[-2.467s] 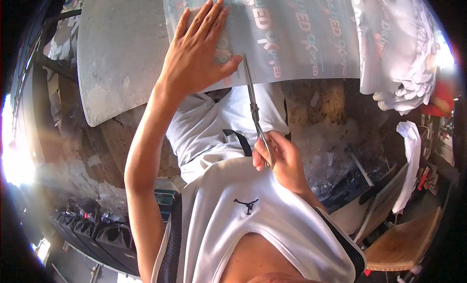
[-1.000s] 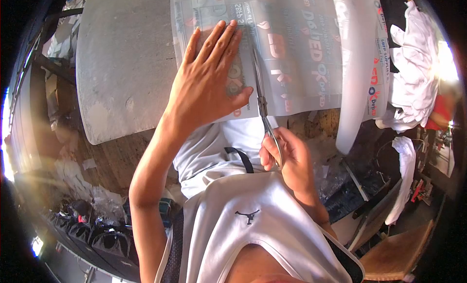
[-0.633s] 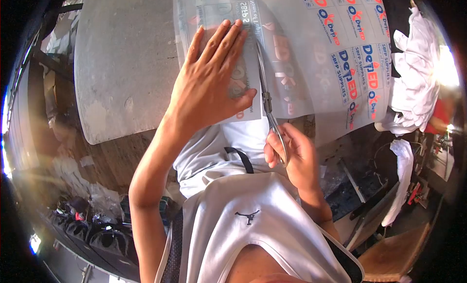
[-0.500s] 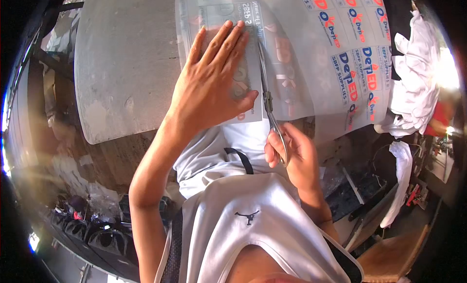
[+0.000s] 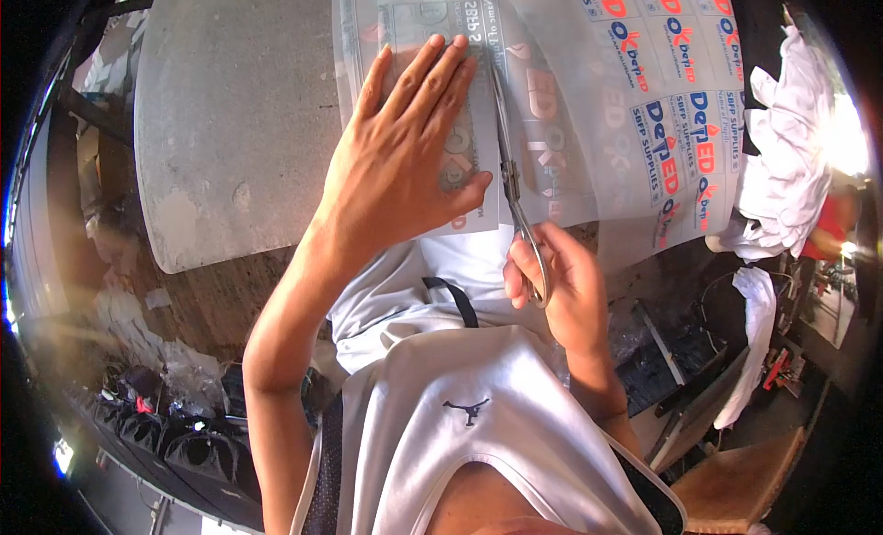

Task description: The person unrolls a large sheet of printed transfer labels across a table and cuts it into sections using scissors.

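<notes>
A translucent printed sheet (image 5: pixel 616 190) with blue and orange lettering lies across the grey board (image 5: pixel 235 158), its right part curling back over itself. Pressed flat on the sheet's left part is my left hand (image 5: pixel 405 144), fingers stretched forward and thumb out to the side. My right hand (image 5: pixel 561 277) grips the handles of a pair of metal scissors (image 5: pixel 511 181). The blades point away from me along the sheet, just right of my left thumb, and look nearly closed. Part of the sheet's print is hidden under my left hand.
White cloth pieces (image 5: pixel 782 158) hang in a bunch at the right, with a long white strip (image 5: pixel 750 342) below them. Dark bundled items (image 5: pixel 193 443) lie at the lower left. A brown wooden panel (image 5: pixel 750 480) is at the lower right.
The scissors and my right hand have shifted very slightly to the right. My left hand stays flat on the sheet.
</notes>
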`<state>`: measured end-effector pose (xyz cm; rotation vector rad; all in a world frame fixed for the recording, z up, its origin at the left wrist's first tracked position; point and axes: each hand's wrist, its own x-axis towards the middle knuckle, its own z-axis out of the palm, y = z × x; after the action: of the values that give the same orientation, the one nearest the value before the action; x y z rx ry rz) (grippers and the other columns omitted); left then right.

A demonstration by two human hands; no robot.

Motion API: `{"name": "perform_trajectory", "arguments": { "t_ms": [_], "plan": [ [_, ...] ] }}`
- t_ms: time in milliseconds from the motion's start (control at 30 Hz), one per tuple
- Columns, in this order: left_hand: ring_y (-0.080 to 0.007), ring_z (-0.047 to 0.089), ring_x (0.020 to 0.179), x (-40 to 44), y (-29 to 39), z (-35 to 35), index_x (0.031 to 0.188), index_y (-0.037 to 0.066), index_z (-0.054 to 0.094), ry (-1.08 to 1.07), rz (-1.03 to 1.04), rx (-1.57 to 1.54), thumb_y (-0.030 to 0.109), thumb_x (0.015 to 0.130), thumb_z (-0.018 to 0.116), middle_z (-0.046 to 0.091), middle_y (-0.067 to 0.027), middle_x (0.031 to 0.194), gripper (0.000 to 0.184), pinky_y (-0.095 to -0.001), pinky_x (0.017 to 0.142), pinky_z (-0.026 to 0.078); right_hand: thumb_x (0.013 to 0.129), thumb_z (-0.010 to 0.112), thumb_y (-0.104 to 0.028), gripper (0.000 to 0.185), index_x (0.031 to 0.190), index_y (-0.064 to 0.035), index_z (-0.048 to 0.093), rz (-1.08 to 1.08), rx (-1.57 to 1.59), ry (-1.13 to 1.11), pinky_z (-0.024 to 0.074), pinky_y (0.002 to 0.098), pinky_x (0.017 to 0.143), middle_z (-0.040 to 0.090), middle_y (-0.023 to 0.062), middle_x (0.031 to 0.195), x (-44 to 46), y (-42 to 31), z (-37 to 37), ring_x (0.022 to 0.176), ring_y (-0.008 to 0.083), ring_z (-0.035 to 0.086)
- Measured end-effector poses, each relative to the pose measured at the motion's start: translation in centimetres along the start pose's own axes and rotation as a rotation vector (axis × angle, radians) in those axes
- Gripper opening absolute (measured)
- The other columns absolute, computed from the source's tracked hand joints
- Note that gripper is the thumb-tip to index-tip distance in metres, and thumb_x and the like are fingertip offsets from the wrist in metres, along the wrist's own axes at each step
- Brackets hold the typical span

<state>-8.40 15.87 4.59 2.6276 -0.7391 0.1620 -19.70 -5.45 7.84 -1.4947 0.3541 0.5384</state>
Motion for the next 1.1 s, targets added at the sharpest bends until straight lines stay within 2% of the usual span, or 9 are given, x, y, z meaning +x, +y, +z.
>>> {"name": "perform_trajectory", "arguments": {
  "t_ms": [400, 933, 1000, 1100],
  "plan": [
    [-0.0228, 0.024, 0.16, 0.0, 0.0, -0.1, 0.164, 0.005, 0.03, 0.005, 0.0, -0.03, 0.047, 0.079, 0.077, 0.029, -0.0111, 0.172, 0.106, -0.0477, 0.133, 0.011, 0.107, 0.066, -0.024, 0.026, 0.099, 0.0006, 0.063, 0.021, -0.093, 0.011, 0.047, 0.0243, 0.06, 0.064, 0.0029, 0.072, 0.5, -1.0, -0.3, 0.062, 0.0076, 0.058],
    [-0.0221, 0.024, 0.16, 0.1, -0.1, -0.3, 0.165, 0.006, 0.03, 0.0, -0.017, -0.056, 0.045, 0.079, 0.077, 0.029, -0.01, 0.172, 0.105, -0.0474, 0.134, 0.012, 0.108, 0.063, -0.028, 0.029, 0.098, -0.0008, 0.061, 0.029, -0.013, 0.014, 0.0482, 0.0248, 0.062, 0.064, 0.0024, 0.075, 1.4, -1.8, 0.8, 0.065, 0.0078, 0.058],
    [-0.026, 0.026, 0.159, 0.1, -0.1, -0.3, 0.16, 0.0, 0.037, -0.003, -0.002, -0.031, 0.051, 0.082, 0.071, 0.034, -0.0139, 0.169, 0.1, -0.0504, 0.133, 0.013, 0.108, 0.063, -0.029, 0.03, 0.097, -0.0011, 0.061, 0.027, 0.004, 0.008, 0.0482, 0.0249, 0.063, 0.064, 0.0024, 0.075, 1.5, -1.8, 0.8, 0.066, 0.008, 0.058],
    [-0.0225, 0.025, 0.16, 0.1, 0.0, -0.5, 0.164, 0.005, 0.032, -0.004, -0.012, -0.06, 0.044, 0.078, 0.078, 0.031, -0.0107, 0.171, 0.105, -0.0473, 0.134, 0.012, 0.108, 0.063, -0.029, 0.03, 0.096, -0.0017, 0.06, 0.037, 0.003, 0.005, 0.0476, 0.0248, 0.062, 0.064, 0.0022, 0.075, 1.8, -2.0, 0.8, 0.065, 0.008, 0.058]
  ]
}}
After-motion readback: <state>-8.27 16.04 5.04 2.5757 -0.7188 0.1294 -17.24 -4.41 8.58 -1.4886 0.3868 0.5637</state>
